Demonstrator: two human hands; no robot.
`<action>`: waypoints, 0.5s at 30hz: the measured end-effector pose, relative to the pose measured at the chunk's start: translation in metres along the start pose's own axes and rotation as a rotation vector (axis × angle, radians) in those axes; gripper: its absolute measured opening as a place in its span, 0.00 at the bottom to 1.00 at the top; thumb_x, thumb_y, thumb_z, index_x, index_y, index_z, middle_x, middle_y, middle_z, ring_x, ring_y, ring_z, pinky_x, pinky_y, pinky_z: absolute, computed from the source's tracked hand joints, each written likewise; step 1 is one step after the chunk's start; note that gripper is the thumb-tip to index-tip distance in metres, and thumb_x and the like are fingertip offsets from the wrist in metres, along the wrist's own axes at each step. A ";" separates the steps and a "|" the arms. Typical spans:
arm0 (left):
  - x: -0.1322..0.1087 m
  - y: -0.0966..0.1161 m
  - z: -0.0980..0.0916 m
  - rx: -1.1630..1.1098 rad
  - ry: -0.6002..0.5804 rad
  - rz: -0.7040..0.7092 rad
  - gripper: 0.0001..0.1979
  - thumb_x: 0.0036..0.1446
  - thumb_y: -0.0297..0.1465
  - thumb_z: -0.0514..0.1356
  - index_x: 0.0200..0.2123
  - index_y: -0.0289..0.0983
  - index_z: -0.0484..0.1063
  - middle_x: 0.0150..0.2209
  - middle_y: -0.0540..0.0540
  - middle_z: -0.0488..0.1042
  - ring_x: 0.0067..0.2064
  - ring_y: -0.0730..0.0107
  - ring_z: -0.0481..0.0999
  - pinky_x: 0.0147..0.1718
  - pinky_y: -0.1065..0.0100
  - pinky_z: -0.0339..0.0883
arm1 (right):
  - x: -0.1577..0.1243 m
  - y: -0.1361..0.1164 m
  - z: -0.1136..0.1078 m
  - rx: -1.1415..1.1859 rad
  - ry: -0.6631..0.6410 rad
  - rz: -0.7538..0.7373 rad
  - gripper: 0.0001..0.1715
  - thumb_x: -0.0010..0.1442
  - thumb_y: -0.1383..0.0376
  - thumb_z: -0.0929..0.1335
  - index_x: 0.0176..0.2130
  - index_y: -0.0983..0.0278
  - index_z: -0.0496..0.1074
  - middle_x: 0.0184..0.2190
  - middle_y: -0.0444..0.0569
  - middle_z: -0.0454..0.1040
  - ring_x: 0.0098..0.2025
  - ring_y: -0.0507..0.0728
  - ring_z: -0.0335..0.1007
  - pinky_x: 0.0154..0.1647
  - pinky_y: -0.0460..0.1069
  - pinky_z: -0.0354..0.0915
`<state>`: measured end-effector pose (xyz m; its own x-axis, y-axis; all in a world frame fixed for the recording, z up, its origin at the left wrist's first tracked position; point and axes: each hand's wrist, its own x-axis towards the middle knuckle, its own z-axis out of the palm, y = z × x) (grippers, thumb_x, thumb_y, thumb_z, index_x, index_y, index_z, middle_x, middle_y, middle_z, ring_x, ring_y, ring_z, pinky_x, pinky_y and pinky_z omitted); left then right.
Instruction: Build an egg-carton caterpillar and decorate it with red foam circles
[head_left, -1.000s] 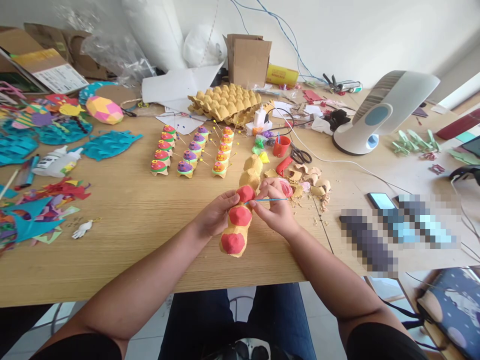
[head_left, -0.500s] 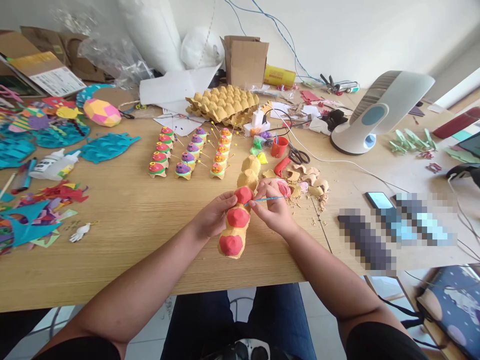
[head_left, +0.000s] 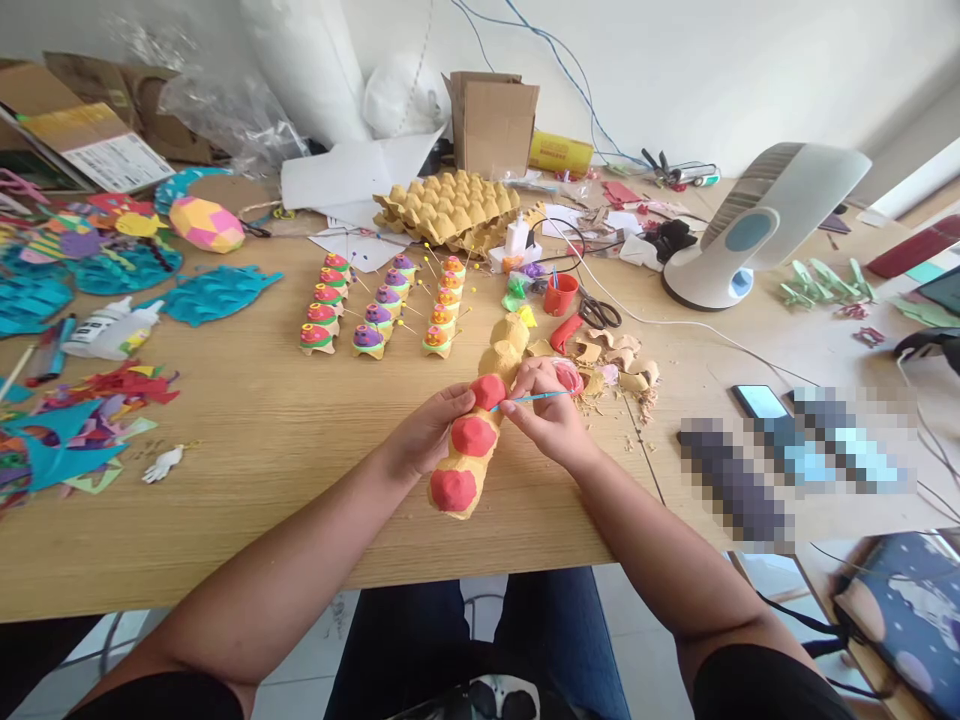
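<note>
A strip of egg carton (head_left: 466, 463) slants away from me above the table, its nearer three bumps capped with red clay (head_left: 474, 437) and its far bumps bare. My left hand (head_left: 435, 425) is closed on the strip's left side, thumb by the third red cap. In my right hand (head_left: 551, 415) a thin blue modelling tool (head_left: 536, 397) is pinched, its tip against the edge of that same cap. Some of my right fingers lie behind the strip, partly hidden. A pinkish-red lump of clay (head_left: 568, 377) shows just beyond my right hand.
Three decorated egg-carton caterpillars (head_left: 386, 300) stand beyond my hands. Carton scraps (head_left: 622, 355), black-handled scissors (head_left: 600, 313) and a red cup (head_left: 559, 294) lie to the right. A white fan (head_left: 750, 230) stands farther right; egg trays (head_left: 450, 205) are at the back.
The near end of the carton strip has swung slightly left. Both hands keep their hold, and the blue tool's tip stays at the third red cap.
</note>
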<state>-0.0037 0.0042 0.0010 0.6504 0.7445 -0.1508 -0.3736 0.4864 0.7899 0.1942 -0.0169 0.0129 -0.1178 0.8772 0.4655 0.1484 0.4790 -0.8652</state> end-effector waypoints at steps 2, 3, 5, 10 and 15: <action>0.000 0.001 0.002 -0.004 0.010 -0.003 0.16 0.54 0.43 0.71 0.42 0.41 0.81 0.37 0.47 0.80 0.34 0.70 0.76 0.34 0.70 0.65 | 0.000 -0.001 -0.001 0.041 -0.009 0.042 0.17 0.60 0.51 0.75 0.31 0.59 0.71 0.39 0.47 0.65 0.47 0.59 0.63 0.56 0.57 0.62; 0.000 0.001 0.002 -0.011 0.015 -0.007 0.16 0.54 0.42 0.71 0.43 0.41 0.81 0.37 0.47 0.80 0.34 0.70 0.76 0.34 0.70 0.66 | 0.000 -0.001 -0.001 0.092 -0.002 0.069 0.18 0.59 0.51 0.75 0.30 0.59 0.70 0.38 0.47 0.65 0.47 0.59 0.63 0.55 0.57 0.62; 0.000 0.002 0.004 -0.029 0.022 -0.020 0.15 0.54 0.41 0.71 0.43 0.40 0.81 0.35 0.48 0.80 0.32 0.71 0.75 0.32 0.70 0.66 | 0.001 0.000 -0.001 0.247 0.049 0.142 0.18 0.57 0.52 0.76 0.29 0.59 0.69 0.36 0.46 0.64 0.43 0.58 0.63 0.50 0.54 0.63; 0.004 0.000 0.001 -0.063 0.053 -0.018 0.11 0.55 0.37 0.72 0.39 0.38 0.80 0.32 0.49 0.79 0.31 0.72 0.75 0.32 0.71 0.67 | 0.004 0.002 -0.001 0.650 0.202 0.432 0.19 0.53 0.55 0.76 0.30 0.58 0.64 0.36 0.42 0.68 0.39 0.54 0.65 0.45 0.50 0.66; 0.012 -0.005 -0.008 -0.094 0.114 -0.017 0.17 0.49 0.36 0.76 0.40 0.36 0.81 0.34 0.47 0.81 0.32 0.71 0.78 0.33 0.70 0.72 | 0.005 -0.002 0.000 0.895 0.176 0.519 0.19 0.53 0.58 0.77 0.32 0.58 0.63 0.41 0.41 0.73 0.43 0.55 0.71 0.45 0.51 0.69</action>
<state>0.0010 0.0143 -0.0094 0.5798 0.7803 -0.2344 -0.4268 0.5359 0.7284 0.1937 -0.0133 0.0168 -0.0921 0.9948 -0.0434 -0.6493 -0.0931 -0.7548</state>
